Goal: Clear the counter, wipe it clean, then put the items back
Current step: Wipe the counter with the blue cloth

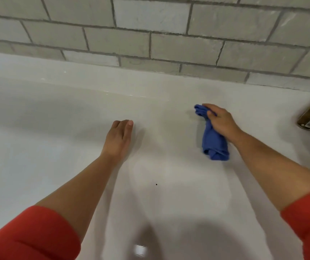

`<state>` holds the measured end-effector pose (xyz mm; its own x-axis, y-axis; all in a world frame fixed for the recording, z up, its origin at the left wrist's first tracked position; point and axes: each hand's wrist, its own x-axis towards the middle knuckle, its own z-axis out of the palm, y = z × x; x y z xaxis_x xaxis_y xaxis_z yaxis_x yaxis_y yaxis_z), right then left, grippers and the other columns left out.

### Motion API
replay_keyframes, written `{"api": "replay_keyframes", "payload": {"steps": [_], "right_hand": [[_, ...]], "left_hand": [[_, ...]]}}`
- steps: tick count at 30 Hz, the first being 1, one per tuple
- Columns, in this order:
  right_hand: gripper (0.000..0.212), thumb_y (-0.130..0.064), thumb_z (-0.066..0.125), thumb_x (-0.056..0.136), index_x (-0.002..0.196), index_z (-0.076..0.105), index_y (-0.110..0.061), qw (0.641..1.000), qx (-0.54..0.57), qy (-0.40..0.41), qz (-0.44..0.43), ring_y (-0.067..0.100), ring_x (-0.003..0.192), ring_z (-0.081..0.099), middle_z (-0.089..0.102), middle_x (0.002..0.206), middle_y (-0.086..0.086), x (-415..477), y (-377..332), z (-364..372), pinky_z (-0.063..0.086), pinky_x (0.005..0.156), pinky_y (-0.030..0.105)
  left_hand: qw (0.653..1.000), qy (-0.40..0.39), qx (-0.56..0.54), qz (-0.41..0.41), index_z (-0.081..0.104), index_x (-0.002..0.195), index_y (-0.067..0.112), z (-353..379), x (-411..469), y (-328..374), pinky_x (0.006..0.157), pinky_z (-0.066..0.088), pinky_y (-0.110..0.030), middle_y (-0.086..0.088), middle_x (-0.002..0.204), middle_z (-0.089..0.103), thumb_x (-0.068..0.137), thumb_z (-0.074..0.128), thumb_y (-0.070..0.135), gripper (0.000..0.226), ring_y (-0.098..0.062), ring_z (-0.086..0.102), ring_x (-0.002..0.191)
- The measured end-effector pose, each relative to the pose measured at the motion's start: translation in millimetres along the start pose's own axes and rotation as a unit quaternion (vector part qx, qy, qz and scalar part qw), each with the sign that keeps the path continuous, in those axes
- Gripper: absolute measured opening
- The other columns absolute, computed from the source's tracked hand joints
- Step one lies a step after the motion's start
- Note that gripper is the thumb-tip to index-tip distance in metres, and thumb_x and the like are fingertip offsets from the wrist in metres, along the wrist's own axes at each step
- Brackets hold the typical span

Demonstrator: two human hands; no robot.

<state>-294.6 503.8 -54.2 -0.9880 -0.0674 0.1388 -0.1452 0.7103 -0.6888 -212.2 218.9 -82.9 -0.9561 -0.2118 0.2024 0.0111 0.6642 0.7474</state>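
Head view: right hand (pixel 220 121) around blue cloth (pixel 213 143), left hand (pixel 119 138) flat, bottle label (pixel 309 124) illegible.

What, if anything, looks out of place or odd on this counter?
One small dark speck sits on the white counter, nearer the person than the blue cloth gripped in the right hand, apart from it; that spot may be unwiped.

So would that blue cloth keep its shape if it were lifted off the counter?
Probably not: the blue cloth lies bunched in soft folds, so it would likely droop. It looks thin, probably light. Under the right hand, it should slide easily on the glossy counter.
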Motion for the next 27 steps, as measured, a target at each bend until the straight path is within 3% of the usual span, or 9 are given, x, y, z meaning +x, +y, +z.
{"api": "replay_keyframes", "payload": {"steps": [3, 7, 10, 13, 16, 18, 21, 24, 27], "right_hand": [[0.04, -0.009, 0.034, 0.1, 0.139, 0.043, -0.008, 0.992, -0.113, -0.015, 0.058, 0.03, 0.131, 0.041, 0.042, 0.145, 0.013, 27.1, 31.0, 1.5, 0.028, 0.107, 0.029], [0.038, -0.007, 0.034, 0.097, 0.134, 0.046, -0.006, 0.981, -0.189, 0.009, 0.043, 0.035, 0.121, 0.047, 0.046, 0.136, 0.021, 50.8, 10.7, 40.4, 0.037, 0.097, 0.035], [0.041, -0.007, 0.035, 0.098, 0.139, 0.041, -0.007, 0.982, -0.185, -0.042, 0.001, 0.035, 0.123, 0.046, 0.044, 0.139, 0.02, 55.9, -21.6, 68.5, 0.036, 0.099, 0.035], [0.041, -0.008, 0.038, 0.099, 0.139, 0.043, -0.01, 0.984, -0.124, -0.102, -0.083, 0.03, 0.128, 0.045, 0.045, 0.142, 0.014, 41.9, -55.3, 91.7, 0.03, 0.099, 0.024], [0.035, -0.008, 0.042, 0.099, 0.133, 0.051, -0.007, 0.974, 0.009, -0.186, -0.131, 0.02, 0.122, 0.051, 0.054, 0.134, 0.008, 18.2, -70.3, 97.4, 0.031, 0.087, 0.005], [0.033, -0.01, 0.044, 0.098, 0.13, 0.053, -0.004, 0.966, 0.137, -0.202, -0.079, 0.009, 0.103, 0.057, 0.058, 0.12, 0.005, 8.1, -69.4, 78.7, 0.039, 0.079, 0.001], [0.035, -0.006, 0.043, 0.098, 0.131, 0.048, 0.002, 0.967, 0.227, -0.115, -0.009, -0.009, 0.072, 0.06, 0.054, 0.113, 0.005, 14.6, -48.0, 28.4, 0.044, 0.067, -0.001], [0.036, -0.011, 0.042, 0.099, 0.134, 0.049, -0.006, 0.991, 0.082, -0.109, 0.009, 0.011, 0.109, 0.054, 0.053, 0.124, 0.002, 19.0, -14.8, -7.6, 0.04, 0.084, 0.004], [0.04, -0.016, 0.036, 0.101, 0.142, 0.04, -0.015, 0.988, -0.098, -0.116, 0.001, 0.021, 0.141, 0.026, 0.033, 0.151, 0.005, 17.3, 17.5, 4.2, 0.02, 0.112, 0.025]], "left_hand": [[1.0, 0.004, 0.004, -0.001, 0.059, 0.113, 0.01, 2.1, 1.3, -1.0, 0.077, 0.024, -0.013, 0.002, 0.102, 0.045, 0.101, 0.028, 0.032, 0.039, -0.02, 0.049, 0.104], [1.0, 0.008, 0.003, 0.01, 0.06, 0.111, 0.01, 2.1, 2.2, -1.8, 0.078, 0.025, -0.014, 0.002, 0.1, 0.047, 0.101, 0.029, 0.03, 0.038, -0.022, 0.049, 0.105], [1.0, 0.003, 0.001, 0.009, 0.059, 0.112, 0.01, 1.3, 2.3, -1.9, 0.079, 0.026, -0.014, 0.002, 0.101, 0.047, 0.101, 0.028, 0.031, 0.039, -0.021, 0.049, 0.106], [1.0, 0.008, -0.005, 0.001, 0.059, 0.115, 0.009, -0.1, 3.4, -1.9, 0.082, 0.026, -0.014, -0.007, 0.109, 0.052, 0.101, 0.029, 0.03, 0.039, -0.023, 0.049, 0.109], [1.0, 0.011, -0.012, -0.002, 0.058, 0.116, 0.006, -0.8, 1.9, 0.4, 0.082, 0.025, -0.014, -0.012, 0.114, 0.055, 0.102, 0.031, 0.026, 0.037, -0.026, 0.049, 0.111], [1.0, 0.008, -0.015, -0.005, 0.058, 0.116, 0.006, -1.8, 0.6, 1.3, 0.08, 0.024, -0.012, -0.009, 0.11, 0.054, 0.102, 0.03, 0.026, 0.037, -0.025, 0.048, 0.11], [1.0, 0.006, -0.017, -0.002, 0.058, 0.115, 0.008, -1.8, 1.2, 0.1, 0.078, 0.024, -0.012, 0.001, 0.102, 0.048, 0.102, 0.028, 0.029, 0.039, -0.021, 0.048, 0.107], [1.0, 0.003, -0.019, -0.002, 0.058, 0.116, 0.009, -1.6, 1.6, 0.7, 0.078, 0.023, -0.011, 0.003, 0.102, 0.046, 0.102, 0.027, 0.03, 0.04, -0.02, 0.047, 0.107], [1.0, 0.001, -0.021, -0.002, 0.057, 0.118, 0.006, -2.4, 1.5, 3.2, 0.08, 0.023, -0.011, 0.003, 0.103, 0.045, 0.102, 0.027, 0.027, 0.04, -0.022, 0.046, 0.112]]}}
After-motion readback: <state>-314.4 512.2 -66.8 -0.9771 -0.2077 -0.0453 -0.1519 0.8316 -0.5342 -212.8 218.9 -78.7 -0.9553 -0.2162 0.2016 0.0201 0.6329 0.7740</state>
